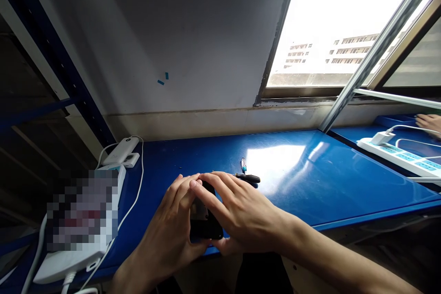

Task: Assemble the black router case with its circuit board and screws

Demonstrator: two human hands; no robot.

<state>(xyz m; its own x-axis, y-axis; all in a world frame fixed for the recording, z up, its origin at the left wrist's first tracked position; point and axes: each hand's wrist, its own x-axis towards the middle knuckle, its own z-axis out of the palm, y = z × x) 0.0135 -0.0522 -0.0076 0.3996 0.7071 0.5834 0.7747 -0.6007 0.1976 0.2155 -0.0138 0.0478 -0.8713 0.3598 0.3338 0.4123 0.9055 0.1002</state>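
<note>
Black case [206, 230], flat and smooth with rounded lower corners, sits between the two hands at the near edge of the blue table [165, 156]. Its centre shows a dull greyish panel; most of its outline is covered by fingers, so its full shape and what it is cannot be made out. The left hand [171, 213] curves round one side and the right hand [241, 206] round the other, fingertips meeting over the far end and thumbs close together at the near end; both grip it. Whether it touches the tabletop is hard to tell.

Just beyond the right hand lies a ribbed black handle [251, 178], its other end hidden, and next to it a small translucent tool [243, 165] with a blue part. The tabletop is glossy, with a bright window reflection.

To the left, a long white plastic block [74, 259] is partly lost under a pixelated patch; a thin white cable [141, 177] curves beside it. Farther right, past a metal post [358, 69], stands a white power strip [399, 151], and another person's hand [429, 123] is cut off by the frame.
</note>
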